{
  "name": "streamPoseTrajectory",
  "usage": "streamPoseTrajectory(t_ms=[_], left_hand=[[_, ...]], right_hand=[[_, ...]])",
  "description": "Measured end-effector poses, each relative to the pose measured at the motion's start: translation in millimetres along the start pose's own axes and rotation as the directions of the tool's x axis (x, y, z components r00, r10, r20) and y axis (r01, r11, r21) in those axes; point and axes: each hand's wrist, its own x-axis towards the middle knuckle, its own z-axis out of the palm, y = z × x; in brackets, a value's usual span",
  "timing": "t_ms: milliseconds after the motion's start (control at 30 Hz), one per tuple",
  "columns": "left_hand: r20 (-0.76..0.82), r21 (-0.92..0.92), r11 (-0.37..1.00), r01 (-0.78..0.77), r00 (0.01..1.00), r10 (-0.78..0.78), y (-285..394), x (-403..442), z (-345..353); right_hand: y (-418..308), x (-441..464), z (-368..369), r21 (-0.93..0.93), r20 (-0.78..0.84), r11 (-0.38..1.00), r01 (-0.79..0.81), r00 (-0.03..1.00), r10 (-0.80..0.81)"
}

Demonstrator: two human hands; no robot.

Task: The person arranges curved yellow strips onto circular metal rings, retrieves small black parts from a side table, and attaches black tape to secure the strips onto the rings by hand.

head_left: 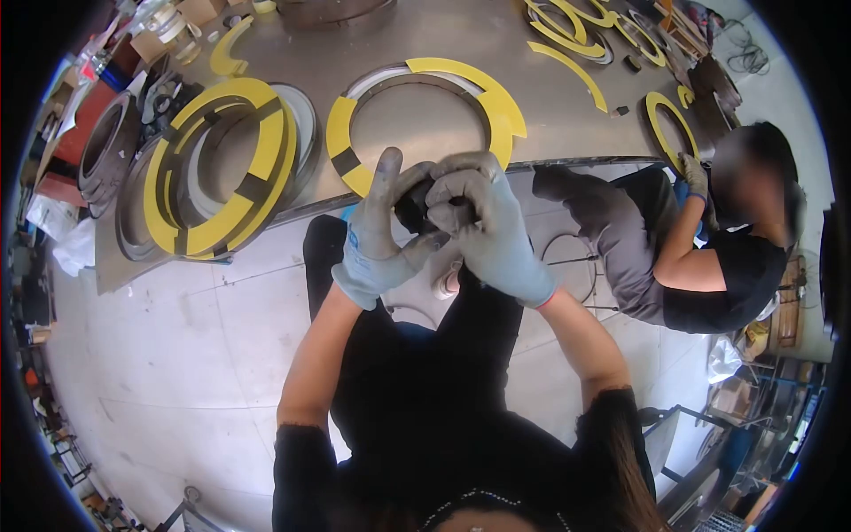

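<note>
Both my hands are raised just off the table's front edge, in grey-coated, light-blue work gloves. Between them is a small black roll (409,214), which looks like tape and is largely hidden by the fingers. My left hand (377,232) grips its left side, with one finger pointing up. Curled fingers of my right hand (474,213) close on it from the right. Just beyond, a yellow-topped ring (338,124) lies on the metal table (355,40), with a black patch on its left side and a loose-ended yellow arc at its right.
More yellow rings with black patches (261,151) are stacked at the table's left edge. Yellow arc strips (576,73) and further rings lie at the far right. A seated co-worker (722,257) at the right has a gloved hand at another yellow ring (654,111).
</note>
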Motion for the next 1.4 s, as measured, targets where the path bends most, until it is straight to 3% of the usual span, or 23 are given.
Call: streamPoseTrajectory(t_ms=[67,167,233,267,333,400,467,500,600,667,700,733,833,900,933,1033,1067,1133,1267,1400], left_hand=[[-0.041,-0.036,0.999,0.041,0.998,-0.042,10,0,9],[-0.059,-0.146,0.965,0.218,0.972,-0.228,31,3,16],[-0.045,-0.251,0.919,0.305,0.944,-0.326,32,-3,21],[-0.04,-0.297,0.893,0.338,0.93,-0.365,31,-7,23],[0.005,-0.282,0.879,0.383,0.917,-0.398,35,-11,25],[0.076,-0.161,0.904,0.395,0.918,-0.388,45,-10,24],[0.157,-0.445,0.695,0.565,0.813,-0.561,54,-21,36],[0.253,-0.639,0.419,0.645,0.691,-0.678,52,-30,42],[0.332,-0.576,0.152,0.803,0.4,-0.854,43,-44,52],[0.221,-0.64,0.201,0.742,0.428,-0.876,27,-50,60],[0.166,-0.668,0.225,0.709,0.436,-0.885,24,-48,62],[0.185,-0.671,0.14,0.728,0.348,-0.919,18,-43,58],[0.184,-0.604,0.19,0.774,0.368,-0.912,-13,-40,55],[0.018,-0.675,0.382,0.632,0.531,-0.847,-25,-38,61],[-0.066,-0.692,0.467,0.551,0.596,-0.8,-30,-38,64],[-0.155,-0.802,0.456,0.385,0.603,-0.782,-37,-33,68],[-0.162,-0.824,0.446,0.351,0.607,-0.778,-40,-34,70],[-0.173,-0.861,0.421,0.284,0.615,-0.769,-45,-38,73],[-0.171,-0.817,0.473,0.33,0.644,-0.745,-48,-40,70],[-0.191,-0.797,0.488,0.356,0.617,-0.763,-44,-38,70]], right_hand=[[15,-5,4,-0.294,-0.029,0.912,0.285,0.951,-0.307],[12,-9,-2,-0.455,0.01,0.794,0.402,0.894,-0.447],[-3,-6,-12,-0.318,0.019,0.93,0.185,0.982,-0.189],[-15,-3,-10,-0.186,-0.054,0.982,0.009,0.998,-0.02],[-7,-11,-16,-0.041,0.109,0.976,-0.212,0.97,0.215],[7,-23,-13,-0.132,0.091,0.989,-0.072,0.992,0.085],[10,-30,-16,-0.259,0.136,0.966,-0.007,0.99,0.044],[13,-32,-16,-0.354,0.184,0.932,0.085,0.983,-0.02],[34,-36,-10,-0.51,0.303,0.803,0.309,0.938,-0.168],[49,-28,-2,-0.509,0.303,0.772,0.381,0.918,-0.254],[55,-21,1,-0.512,0.291,0.791,0.334,0.934,-0.206],[61,-11,6,-0.516,0.279,0.807,0.287,0.947,-0.158],[68,7,13,-0.601,0.141,0.792,0.103,0.99,-0.022],[68,15,12,-0.662,0.011,0.749,-0.041,0.998,0.064],[64,17,3,-0.675,0.045,0.737,-0.03,0.996,0.082],[69,14,-25,-0.448,0.25,0.89,0.087,0.968,0.031],[72,12,-33,-0.502,0.348,0.839,0.211,0.937,-0.028],[78,12,-41,-0.532,0.482,0.8,0.276,0.876,0.018],[96,18,-42,-0.469,0.608,0.806,0.361,0.794,-0.002],[105,19,-42,-0.399,0.602,0.835,0.379,0.795,-0.073]])
